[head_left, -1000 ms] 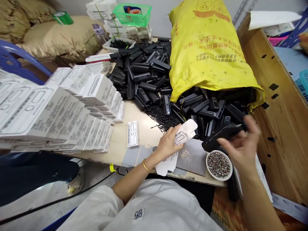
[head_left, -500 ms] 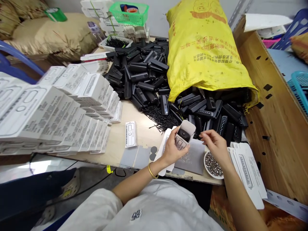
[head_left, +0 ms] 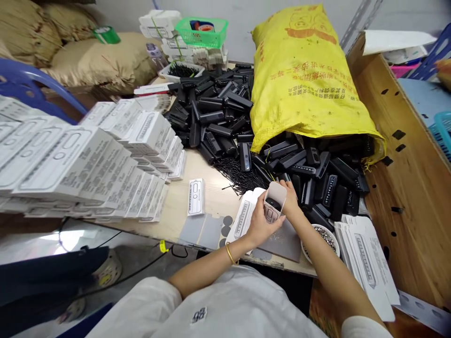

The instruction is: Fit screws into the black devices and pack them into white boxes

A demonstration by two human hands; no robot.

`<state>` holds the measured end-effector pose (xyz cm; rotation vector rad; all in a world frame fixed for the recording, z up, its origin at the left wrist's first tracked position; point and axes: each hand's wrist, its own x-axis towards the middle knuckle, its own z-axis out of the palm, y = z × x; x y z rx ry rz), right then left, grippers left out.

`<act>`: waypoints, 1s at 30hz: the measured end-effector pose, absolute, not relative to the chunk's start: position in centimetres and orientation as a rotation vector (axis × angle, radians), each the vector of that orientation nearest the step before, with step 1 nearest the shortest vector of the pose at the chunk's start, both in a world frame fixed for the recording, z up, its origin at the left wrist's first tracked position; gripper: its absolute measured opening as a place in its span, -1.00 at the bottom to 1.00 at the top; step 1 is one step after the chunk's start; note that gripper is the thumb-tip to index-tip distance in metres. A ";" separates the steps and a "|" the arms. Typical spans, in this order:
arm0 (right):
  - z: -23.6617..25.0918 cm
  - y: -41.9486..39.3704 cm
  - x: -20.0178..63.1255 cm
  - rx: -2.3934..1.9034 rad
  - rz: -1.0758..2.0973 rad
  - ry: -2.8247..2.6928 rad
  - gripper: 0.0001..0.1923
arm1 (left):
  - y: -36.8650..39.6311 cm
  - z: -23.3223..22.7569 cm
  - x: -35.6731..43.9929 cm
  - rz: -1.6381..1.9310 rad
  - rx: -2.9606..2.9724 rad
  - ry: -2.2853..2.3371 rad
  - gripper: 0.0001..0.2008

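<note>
The left hand (head_left: 262,227) is closed around an open white box (head_left: 272,215), thumb on the near side, as it was half a second ago; a black device (head_left: 273,204) sits inside the mouth of that box, under the raised flap. A second ago the same kind of black piece was in the right hand (head_left: 291,199), out to the right above the bowl, and the box had nothing visible in it. Half a second ago the right hand stood clear of the box, to its right; now it has come in close, just beside and beyond the box, so the two hands are near each other. Its fingertips are partly hidden and lie near the edge of the black pile (head_left: 299,159), so whether they grip anything cannot be told. The right forearm now crosses part of the bowl of metal pieces (head_left: 327,237), which showed more fully before. Flat cartons (head_left: 243,218) lie under and left of the left hand, and more flat white cartons (head_left: 366,263) lie right of the right forearm. Left of the left hand a single closed box (head_left: 196,197) stands where it stood; thin black sticks (head_left: 239,176) lie beyond that hand.
</note>
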<state>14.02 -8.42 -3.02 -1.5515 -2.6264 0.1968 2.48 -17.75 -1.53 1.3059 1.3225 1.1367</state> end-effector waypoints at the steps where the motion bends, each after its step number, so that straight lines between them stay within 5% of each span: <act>1: -3.0 -8.6 14.3 -1.549 0.193 -2.633 -0.73 | -17.7 -1.6 2.6 1.134 1.309 1.315 -0.23; 9: -1.8 -7.0 15.0 -1.635 0.282 -2.542 -0.78 | -17.3 -1.6 2.7 1.110 1.285 1.313 -0.23; 15: 4.4 -9.2 22.5 -1.547 0.446 -1.885 -0.84 | -17.0 -1.4 3.4 1.070 1.364 1.295 -0.22; 23: 10.9 -15.1 22.5 -1.341 -0.169 -2.689 -0.72 | -17.3 -1.7 4.0 1.016 1.667 1.151 -0.18; 30: 10.9 -14.9 22.4 -1.267 -0.245 -2.751 -0.74 | -17.7 -1.8 3.6 1.044 1.782 1.098 -0.17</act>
